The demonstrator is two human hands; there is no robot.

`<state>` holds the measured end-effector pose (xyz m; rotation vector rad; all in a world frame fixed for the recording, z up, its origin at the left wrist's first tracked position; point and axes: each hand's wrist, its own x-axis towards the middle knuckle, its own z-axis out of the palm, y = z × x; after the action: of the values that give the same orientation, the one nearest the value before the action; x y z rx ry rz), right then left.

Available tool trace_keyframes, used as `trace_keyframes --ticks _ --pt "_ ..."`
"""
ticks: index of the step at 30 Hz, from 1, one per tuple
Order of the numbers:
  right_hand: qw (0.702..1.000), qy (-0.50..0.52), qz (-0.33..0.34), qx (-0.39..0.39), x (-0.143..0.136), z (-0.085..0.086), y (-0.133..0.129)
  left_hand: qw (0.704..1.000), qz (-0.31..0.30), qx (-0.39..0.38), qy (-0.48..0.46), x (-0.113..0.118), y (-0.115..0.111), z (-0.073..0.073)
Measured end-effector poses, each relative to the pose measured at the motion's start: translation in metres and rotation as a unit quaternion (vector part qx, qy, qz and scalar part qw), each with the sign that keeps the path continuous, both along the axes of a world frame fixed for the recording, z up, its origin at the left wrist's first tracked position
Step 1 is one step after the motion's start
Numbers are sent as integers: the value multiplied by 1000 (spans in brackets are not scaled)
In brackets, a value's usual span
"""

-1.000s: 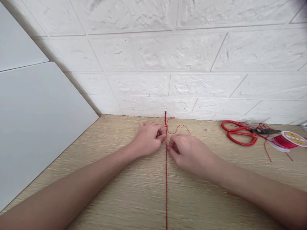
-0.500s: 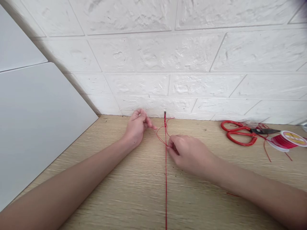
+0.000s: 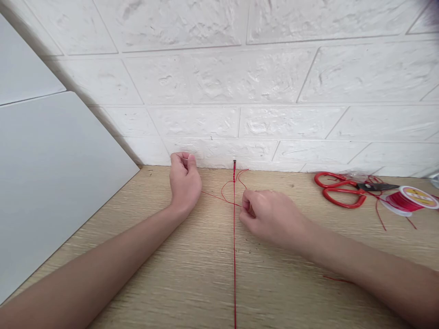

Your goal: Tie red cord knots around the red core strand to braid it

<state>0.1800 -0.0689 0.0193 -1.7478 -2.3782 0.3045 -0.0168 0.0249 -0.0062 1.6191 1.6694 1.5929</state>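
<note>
A taut red cord (image 3: pixel 235 256) runs from a small dark nail (image 3: pixel 234 161) at the wall's base toward me, with a short knotted stretch (image 3: pixel 234 175) just below the nail. My right hand (image 3: pixel 259 208) is closed, thumb and fingertips pinching thin red thread beside the cord. From there one strand loops round to the knots, and another crosses left to my left hand (image 3: pixel 185 178). That hand is raised with its fingers curled and closed on the strand, whose end is hidden. A loose thread end (image 3: pixel 244 170) curls right of the knots.
On the right lie red-handled scissors (image 3: pixel 343 194) beside a spool of red thread (image 3: pixel 401 202), with loose thread ends around it. A cut piece of thread (image 3: pixel 336 278) lies near my right forearm. A white brick-pattern wall (image 3: pixel 206 77) stands behind, and a grey-white panel (image 3: pixel 61 173) on the left.
My left hand has moved left, away from the cord, and its fingers have curled in. A strand now stretches from it across the cord to my right hand, which has hardly moved.
</note>
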Motion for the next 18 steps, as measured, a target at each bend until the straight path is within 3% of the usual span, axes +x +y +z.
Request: trace_keyframes --ticks 2,4,7,10,14,18 --pt "1000 12 8 22 0 -4 1 997 22 8 69 0 0 2" --pt "999 29 17 42 1 -9 2 993 -1 6 117 2 -2 3" --pt "996 59 29 59 2 -16 3 974 -173 -63 134 4 -9 6" --pt "993 88 45 66 2 -22 4 922 -318 -146 166 2 -14 11" --pt "991 100 61 67 3 -26 6 870 -416 -184 188 -4 -16 22" --pt "991 90 69 68 3 -27 7 858 -421 -214 200 -7 -16 28"
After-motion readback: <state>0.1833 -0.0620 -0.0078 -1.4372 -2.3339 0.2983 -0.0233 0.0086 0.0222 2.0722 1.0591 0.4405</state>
